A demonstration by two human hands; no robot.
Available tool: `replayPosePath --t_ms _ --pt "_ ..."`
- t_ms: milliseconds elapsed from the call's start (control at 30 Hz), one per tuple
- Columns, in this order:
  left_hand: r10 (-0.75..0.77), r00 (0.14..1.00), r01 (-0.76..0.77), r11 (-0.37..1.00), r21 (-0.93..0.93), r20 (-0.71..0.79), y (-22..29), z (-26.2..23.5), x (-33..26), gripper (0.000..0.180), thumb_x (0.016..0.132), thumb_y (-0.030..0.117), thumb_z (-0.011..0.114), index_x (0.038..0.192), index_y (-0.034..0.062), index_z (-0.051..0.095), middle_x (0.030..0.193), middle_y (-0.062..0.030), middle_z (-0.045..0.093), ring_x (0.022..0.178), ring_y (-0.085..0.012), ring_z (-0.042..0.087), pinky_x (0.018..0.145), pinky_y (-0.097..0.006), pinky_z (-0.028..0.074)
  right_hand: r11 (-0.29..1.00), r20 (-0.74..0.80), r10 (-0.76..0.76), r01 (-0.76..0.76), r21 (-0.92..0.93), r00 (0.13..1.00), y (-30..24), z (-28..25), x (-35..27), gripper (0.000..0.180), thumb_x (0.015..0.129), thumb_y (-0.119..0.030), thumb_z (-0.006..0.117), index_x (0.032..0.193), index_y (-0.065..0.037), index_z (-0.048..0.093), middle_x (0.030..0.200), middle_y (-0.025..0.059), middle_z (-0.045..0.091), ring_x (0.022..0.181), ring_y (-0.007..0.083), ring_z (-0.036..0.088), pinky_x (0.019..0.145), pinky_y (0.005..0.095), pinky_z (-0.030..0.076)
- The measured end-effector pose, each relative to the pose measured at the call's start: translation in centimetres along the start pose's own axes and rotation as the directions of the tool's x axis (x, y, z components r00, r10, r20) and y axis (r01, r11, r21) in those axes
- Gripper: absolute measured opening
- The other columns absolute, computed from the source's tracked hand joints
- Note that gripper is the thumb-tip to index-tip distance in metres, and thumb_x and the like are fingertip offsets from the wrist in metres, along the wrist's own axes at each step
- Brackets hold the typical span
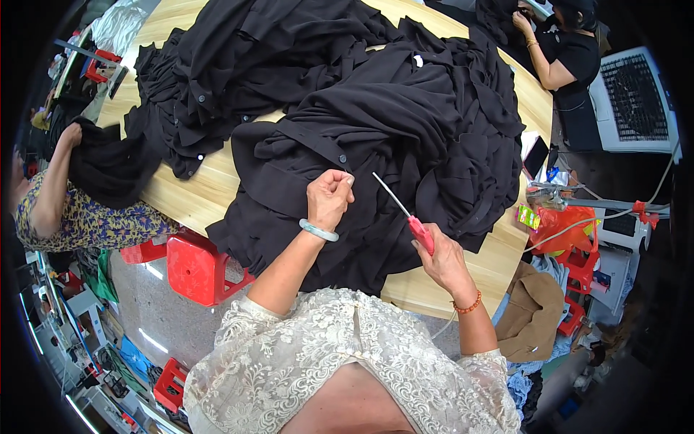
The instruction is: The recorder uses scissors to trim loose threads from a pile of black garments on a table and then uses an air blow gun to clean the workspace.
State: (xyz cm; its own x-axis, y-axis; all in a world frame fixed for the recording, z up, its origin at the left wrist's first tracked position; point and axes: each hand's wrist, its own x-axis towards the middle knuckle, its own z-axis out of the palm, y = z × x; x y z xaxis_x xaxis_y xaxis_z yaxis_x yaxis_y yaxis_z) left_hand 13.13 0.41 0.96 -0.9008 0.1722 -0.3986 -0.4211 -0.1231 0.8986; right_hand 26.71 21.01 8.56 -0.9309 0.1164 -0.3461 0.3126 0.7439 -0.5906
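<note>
Black garments (463, 173) lie in a large rumpled heap over the pale wooden table (206, 195) in front of me. My left hand (329, 201) is over the near garment, its thumb and fingers pinched together. Whatever they hold is too small to make out. A dark button (343, 158) shows on the cloth just above these fingertips. In my right hand (446, 262) is a pink-handled tool (421, 233) with a thin, straight metal rod. The rod slants up and left, its tip over the cloth a little to the right of my left fingertips.
At the left edge, another person's hand (71, 135) holds black cloth. A co-worker in black (571, 61) handles dark cloth at the upper right. Red stools (194, 269) stand by the table's near left side. A red plastic bag (567, 228) and brown cloth (531, 311) lie at the right.
</note>
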Motion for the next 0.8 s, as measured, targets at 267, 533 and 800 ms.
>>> replayPosePath --t_ms 267,533,800 --pt "0.075 0.991 -0.080 0.996 0.040 0.108 1.4 -2.4 -2.5 0.004 0.091 0.002 0.060 0.089 -0.0006 0.063 0.064 0.0006 0.058 0.052 -0.0027 0.049 0.049 -0.017 0.036 1.000 -0.005 -0.008 0.008 0.013 1.000 0.6 -0.1 0.1 0.028 0.087 -0.015 0.066 0.109 -0.003 0.054 0.089 0.0220 0.065 0.085 0.0419 0.063 0.074 0.0441 0.050" --pt "0.054 0.998 -0.056 0.997 0.060 0.031 1.7 -4.9 -3.2 0.007 0.091 0.008 0.063 0.087 0.0027 0.064 0.062 0.0009 0.058 0.048 -0.0014 0.045 0.043 -0.017 0.030 1.000 -0.018 -0.022 0.022 0.003 1.000 0.7 -0.1 -0.1 0.027 0.088 -0.015 0.065 0.109 -0.003 0.054 0.089 0.0218 0.064 0.084 0.0417 0.063 0.073 0.0438 0.050" --pt "0.679 0.682 -0.476 0.129 0.870 0.273 5.5 -6.1 0.5 0.078 0.073 0.020 0.076 0.140 0.0048 0.041 0.139 -0.0196 0.044 0.133 -0.0397 0.036 0.110 -0.047 0.027 1.000 0.001 0.011 -0.011 0.014 1.000 1.6 0.0 -0.8 0.028 0.087 -0.016 0.065 0.110 -0.003 0.054 0.088 0.0230 0.065 0.085 0.0424 0.063 0.072 0.0447 0.050"
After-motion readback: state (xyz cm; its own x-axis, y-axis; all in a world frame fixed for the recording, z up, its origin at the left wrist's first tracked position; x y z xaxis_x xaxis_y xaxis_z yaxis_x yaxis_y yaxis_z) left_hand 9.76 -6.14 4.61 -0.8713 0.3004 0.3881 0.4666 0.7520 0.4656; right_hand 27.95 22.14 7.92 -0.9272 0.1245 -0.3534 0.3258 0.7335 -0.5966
